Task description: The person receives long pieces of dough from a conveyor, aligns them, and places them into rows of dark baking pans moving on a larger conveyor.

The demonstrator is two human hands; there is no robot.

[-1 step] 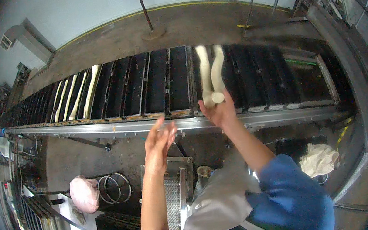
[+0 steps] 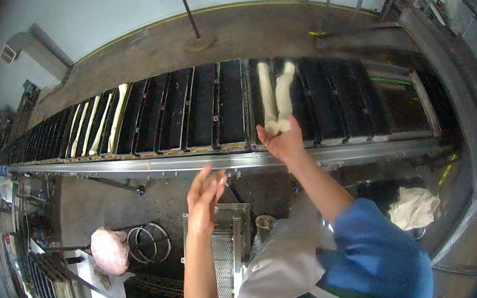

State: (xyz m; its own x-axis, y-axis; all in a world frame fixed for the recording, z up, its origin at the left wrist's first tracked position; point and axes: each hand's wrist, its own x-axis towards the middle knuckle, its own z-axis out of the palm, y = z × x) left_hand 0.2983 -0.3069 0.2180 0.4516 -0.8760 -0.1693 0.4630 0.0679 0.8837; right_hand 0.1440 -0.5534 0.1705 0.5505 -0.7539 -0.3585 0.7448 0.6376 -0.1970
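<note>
Two long pale dough strips, a left one and a right one, stretch side by side over the dark long pans on the right of the rack. The right strip bends at its far end. My right hand is cupped at their near ends, thumb and fingers around them; the undersides of its fingers are hidden. My left hand hovers before the metal front rail, holding nothing, fingers apart and slightly blurred. Farther left, several thinner dough strips lie in other pans.
Beneath the rail stands a metal mesh-topped unit. A pink bundle and wire rings are at lower left; a cream cloth is at lower right. A stand fan stands beyond the rack, and a metal frame borders the right.
The two dough strips lie straighter, their near ends lower and closer together over the pans. My left hand has dropped slightly toward me; my right hand has barely shifted.
</note>
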